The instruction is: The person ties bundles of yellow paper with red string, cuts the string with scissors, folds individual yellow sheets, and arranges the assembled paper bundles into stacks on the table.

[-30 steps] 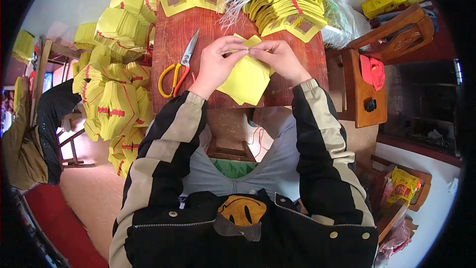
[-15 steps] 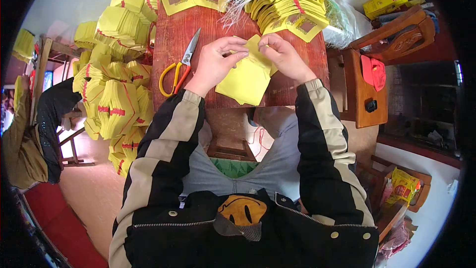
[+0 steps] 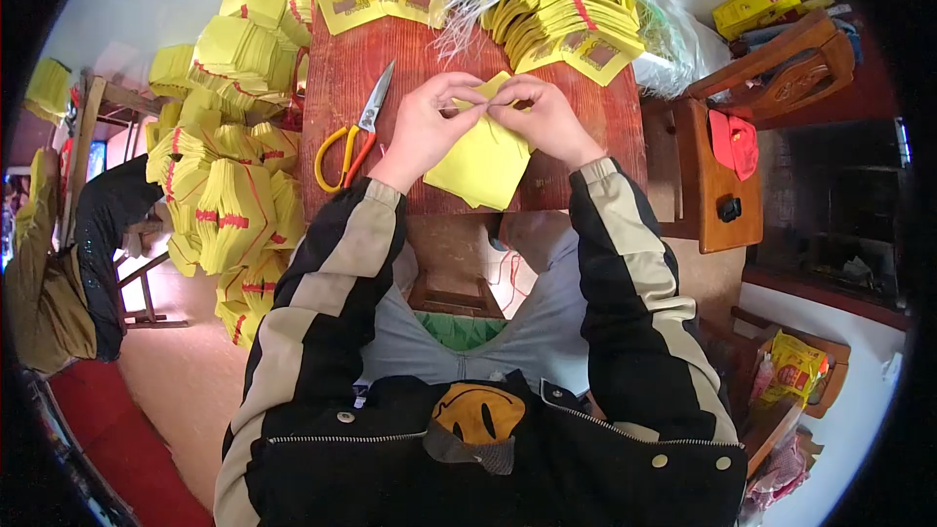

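Observation:
On the red wooden table lies a small stack of yellow paper sheets, partly covered by my fingers. Above its middle, my left hand has thumb and fingers pinched together. My right hand pinches too, its fingertips nearly meeting those of the left. Whatever thin thing is between the fingertips is too small to make out. Left of my left hand lie scissors with a yellow and a red handle, blades pointing away.
Bound yellow paper bundles stand at the table's back, beside white strands and plastic wrap. More tied bundles pile up on the left. A wooden chair holding a red cap is at right. Another person's dark clothing shows far left.
My right hand has moved left and slightly down, so its fingertips now come close to my left hand's. The paper stack and scissors stay about where they were.

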Action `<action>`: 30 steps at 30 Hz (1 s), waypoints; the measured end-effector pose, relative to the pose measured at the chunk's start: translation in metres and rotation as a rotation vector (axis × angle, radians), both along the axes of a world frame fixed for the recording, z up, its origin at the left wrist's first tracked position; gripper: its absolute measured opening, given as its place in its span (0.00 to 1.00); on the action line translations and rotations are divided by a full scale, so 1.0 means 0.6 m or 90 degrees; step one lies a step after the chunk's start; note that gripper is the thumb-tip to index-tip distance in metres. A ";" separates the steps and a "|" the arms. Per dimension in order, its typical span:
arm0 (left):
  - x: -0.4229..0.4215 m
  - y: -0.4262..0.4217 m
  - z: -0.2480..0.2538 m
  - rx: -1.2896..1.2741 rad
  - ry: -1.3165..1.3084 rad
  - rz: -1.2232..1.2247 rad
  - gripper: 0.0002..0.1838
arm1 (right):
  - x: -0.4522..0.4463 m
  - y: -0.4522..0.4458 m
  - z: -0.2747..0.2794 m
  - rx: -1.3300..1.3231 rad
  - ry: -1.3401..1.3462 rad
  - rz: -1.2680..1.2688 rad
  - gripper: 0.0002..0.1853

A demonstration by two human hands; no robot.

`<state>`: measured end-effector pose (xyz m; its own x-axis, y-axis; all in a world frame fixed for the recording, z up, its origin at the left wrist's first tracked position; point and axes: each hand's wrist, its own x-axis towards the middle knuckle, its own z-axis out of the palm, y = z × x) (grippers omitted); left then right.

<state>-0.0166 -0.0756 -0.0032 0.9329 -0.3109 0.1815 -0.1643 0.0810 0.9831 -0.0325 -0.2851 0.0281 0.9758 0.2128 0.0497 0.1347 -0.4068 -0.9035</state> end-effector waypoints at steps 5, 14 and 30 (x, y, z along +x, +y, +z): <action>-0.007 0.006 0.009 0.168 -0.028 0.048 0.18 | 0.001 -0.001 0.002 0.003 -0.007 -0.002 0.06; -0.001 0.000 -0.007 -0.002 -0.001 0.042 0.19 | -0.001 0.009 0.011 0.040 0.071 0.014 0.09; 0.001 0.002 0.002 -0.073 0.179 0.013 0.20 | -0.002 0.012 0.018 0.182 0.261 -0.043 0.11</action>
<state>-0.0159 -0.0745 -0.0023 0.9575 -0.2838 -0.0518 0.1102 0.1936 0.9749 -0.0338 -0.2778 0.0389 0.9386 0.1820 -0.2932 -0.2726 -0.1301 -0.9533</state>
